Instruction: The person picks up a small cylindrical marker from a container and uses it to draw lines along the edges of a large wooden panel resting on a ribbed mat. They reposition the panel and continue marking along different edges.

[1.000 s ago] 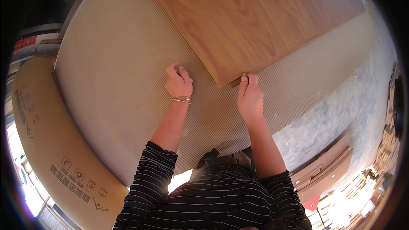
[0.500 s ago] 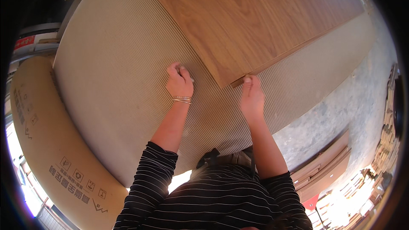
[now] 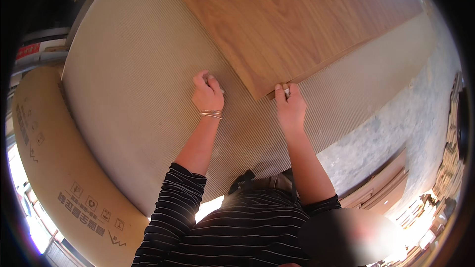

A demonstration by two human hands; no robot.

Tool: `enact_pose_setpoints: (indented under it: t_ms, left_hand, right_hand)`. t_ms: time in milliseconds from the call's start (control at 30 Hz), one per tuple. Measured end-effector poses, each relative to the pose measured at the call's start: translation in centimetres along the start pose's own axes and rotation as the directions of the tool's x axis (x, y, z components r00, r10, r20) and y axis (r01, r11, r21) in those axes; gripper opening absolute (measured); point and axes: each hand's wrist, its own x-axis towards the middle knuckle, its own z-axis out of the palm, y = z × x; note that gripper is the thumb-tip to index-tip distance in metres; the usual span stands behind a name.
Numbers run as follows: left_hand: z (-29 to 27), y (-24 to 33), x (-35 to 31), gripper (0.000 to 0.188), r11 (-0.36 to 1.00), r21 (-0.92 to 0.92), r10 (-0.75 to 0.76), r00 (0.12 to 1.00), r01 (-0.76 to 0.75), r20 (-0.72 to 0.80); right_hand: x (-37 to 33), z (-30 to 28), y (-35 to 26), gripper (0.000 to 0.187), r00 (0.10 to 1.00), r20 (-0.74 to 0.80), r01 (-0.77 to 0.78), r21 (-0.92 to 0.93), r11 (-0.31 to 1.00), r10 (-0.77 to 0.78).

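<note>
A large wood-grain panel (image 3: pixel 297 24) lies flat on ribbed corrugated cardboard (image 3: pixel 143 79), its nearest corner pointing at me. My right hand (image 3: pixel 292 106) is at the panel's near right edge, just beside that corner. Its fingers are closed in a pinch, and a small whitish bit shows between them, too small to name. To the left of the corner, apart from the panel, my left hand (image 3: pixel 208 95) hovers over or rests on the cardboard. Its fingers are curled, with something small and pale showing at the tips. Thin bracelets circle that wrist.
A thick brown roll of cardboard (image 3: pixel 64 158), printed with symbols, stands along the left side. Brown boards (image 3: pixel 381 188) lean at the lower right by the grey floor (image 3: pixel 396 113). Stacked strips (image 3: pixel 448 163) line the far right. A blurred patch covers the lower right.
My right hand has shifted slightly along the panel edge by the corner, and its fingers have changed position, showing a whitish bit between them. My left hand has hardly moved.
</note>
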Motion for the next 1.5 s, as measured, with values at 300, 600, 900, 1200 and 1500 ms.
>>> enact_pose_setpoints:
  t_ms: [300, 600, 900, 1200, 1500]
  left_hand:
    - [0.2, -0.8, -0.1, 0.027, 0.977, 0.017, -0.213, 0.968, 0.213, 0.13]
    - [0.5, -0.5, -0.2, 0.025, 0.982, -0.06, -0.173, 0.981, 0.178, 0.086]
    - [1.0, 0.4, -0.6, 0.02, 0.878, -0.371, -0.273, 0.953, 0.302, 0.13]
    - [3.8, 5.7, -5.3, 0.022, 0.896, -0.334, -0.357, 0.921, 0.291, -0.154]
    - [3.0, 16.4, -11.8, 0.023, 0.714, -0.342, -0.677, 0.727, 0.611, -0.116]
  right_hand:
    - [0.7, -1.1, -0.7, 0.029, 0.997, 0.046, -0.062, -0.015, 0.998, 0.062]
    - [-6.8, 2.9, 1.9, 0.037, 0.766, 0.593, 0.312, -0.002, 0.95, -0.251]
    - [2.0, -9.2, 4.6, 0.036, 0.956, 0.294, 0.007, -0.002, 1.0, -0.006]
    - [18.2, -23.4, 12.1, 0.031, 0.976, -0.187, -0.005, 0.493, 0.87, 0.112]
    - [28.6, -27.5, 9.3, 0.028, 0.98, -0.196, 0.08, 0.306, 0.949, -0.019]
